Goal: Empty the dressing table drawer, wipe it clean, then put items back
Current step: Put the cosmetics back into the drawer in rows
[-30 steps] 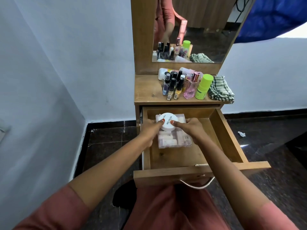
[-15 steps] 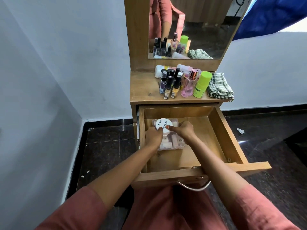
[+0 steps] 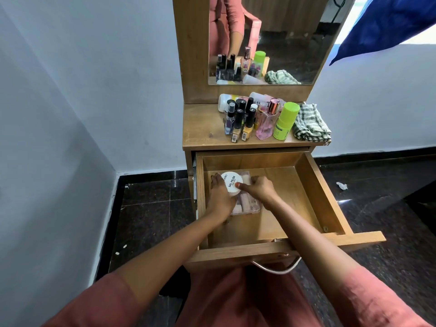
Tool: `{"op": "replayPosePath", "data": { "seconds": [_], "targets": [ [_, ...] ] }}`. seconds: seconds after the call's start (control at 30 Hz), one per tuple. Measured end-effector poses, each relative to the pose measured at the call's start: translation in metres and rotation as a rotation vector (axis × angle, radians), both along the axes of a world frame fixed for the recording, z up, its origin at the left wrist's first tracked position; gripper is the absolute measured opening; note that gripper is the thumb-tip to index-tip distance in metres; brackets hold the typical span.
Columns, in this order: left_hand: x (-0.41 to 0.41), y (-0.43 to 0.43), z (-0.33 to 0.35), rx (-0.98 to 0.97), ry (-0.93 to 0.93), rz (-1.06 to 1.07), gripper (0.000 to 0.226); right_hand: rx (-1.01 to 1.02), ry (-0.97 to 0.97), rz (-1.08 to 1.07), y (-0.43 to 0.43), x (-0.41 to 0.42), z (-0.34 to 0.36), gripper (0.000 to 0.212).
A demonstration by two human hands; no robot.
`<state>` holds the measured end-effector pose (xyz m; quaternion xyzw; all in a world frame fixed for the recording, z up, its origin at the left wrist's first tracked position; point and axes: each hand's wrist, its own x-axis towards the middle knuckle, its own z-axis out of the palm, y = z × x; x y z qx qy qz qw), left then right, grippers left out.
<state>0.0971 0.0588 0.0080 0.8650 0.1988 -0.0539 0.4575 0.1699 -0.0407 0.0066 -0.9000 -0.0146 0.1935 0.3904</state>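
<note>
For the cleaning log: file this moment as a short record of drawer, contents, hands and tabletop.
drawer: drawer pulled open
contents: clear box at back left, white jar on top
left: left hand holds clear box from the left
right: right hand holds clear box, thumb on white jar
tabletop: nail polish bottles, pink perfume bottle, green tube, checked cloth

This is a room in a home, probably a bedroom corner for getting ready. A wooden dressing table point(image 3: 191, 55) with a mirror point(image 3: 283, 31) stands against a plain white wall point(image 3: 106, 79), and its drawer point(image 3: 306, 197) is pulled open. On the worktop point(image 3: 203, 131) stand nail polish bottles point(image 3: 238, 121), a pink perfume bottle point(image 3: 266, 125) and a green tube point(image 3: 284, 121), with a folded checked cloth point(image 3: 309, 123) beside them. The floor point(image 3: 146, 208) has dark polished tiles.
</note>
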Motion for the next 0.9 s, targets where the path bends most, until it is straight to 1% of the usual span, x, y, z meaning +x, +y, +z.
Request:
{"op": "replayPosePath", "data": {
  "seconds": [0.07,0.1,0.2,0.3,0.4,0.53,0.6,0.67,0.8,0.9],
  "targets": [
    [-0.005,0.001,-0.002,0.116,0.023,-0.143,0.089,0.008,0.034,0.003,-0.009,0.005,-0.001,0.044],
    [-0.007,0.003,-0.004,0.181,0.035,-0.211,0.092,0.007,0.060,0.004,-0.013,0.007,-0.002,0.040],
    [-0.011,0.003,-0.008,0.392,0.077,-0.353,0.086,-0.061,0.085,0.026,-0.017,0.007,-0.005,0.027],
    [-0.011,0.001,-0.009,0.560,0.070,-0.382,0.077,-0.084,0.026,0.041,-0.012,0.005,-0.005,0.021],
    [-0.011,0.001,-0.010,0.659,0.040,-0.355,0.070,-0.106,0.002,0.092,-0.005,0.003,-0.003,0.017],
    [-0.013,0.000,-0.011,0.739,0.042,-0.313,0.069,-0.140,-0.017,0.124,0.007,0.001,-0.001,0.016],
    [-0.013,0.000,-0.010,0.750,0.060,-0.311,0.073,-0.141,-0.017,0.116,0.011,0.000,-0.001,0.018],
    [-0.012,0.000,-0.010,0.741,0.062,-0.310,0.074,-0.131,-0.014,0.114,0.014,0.000,-0.002,0.019],
    [-0.010,0.000,-0.010,0.711,0.048,-0.269,0.067,-0.117,-0.042,0.116,0.014,0.000,-0.004,0.017],
    [-0.009,0.001,-0.010,0.696,0.035,-0.257,0.066,-0.064,-0.063,0.101,0.015,0.001,-0.008,0.017]
  ]
}}
